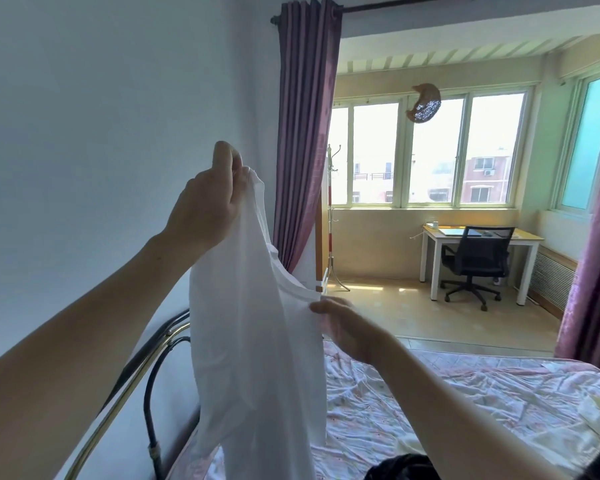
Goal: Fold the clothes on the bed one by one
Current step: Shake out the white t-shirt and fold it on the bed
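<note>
1. Head view, grips: Now my left hand is raised at about 11 o'clock and pinches the top corner of the white shirt between thumb and curled fingers. My right hand sits lower, at about 3 o'clock of the cloth, fingers closed on the neckline edge.

2. Head view, lie of the shirt: it hangs in the air above the bed, long axis running from 12 down to 6 o'clock, hem at the bottom of the frame.

3. Head view, the turning relation: the free shoulder lies by my right hand, which is nearer, so I judge that hand should slide out toward 3 o'clock to spread it.

4. Head view, other clothes: a dark garment lies on the bed at 5 o'clock.
</note>
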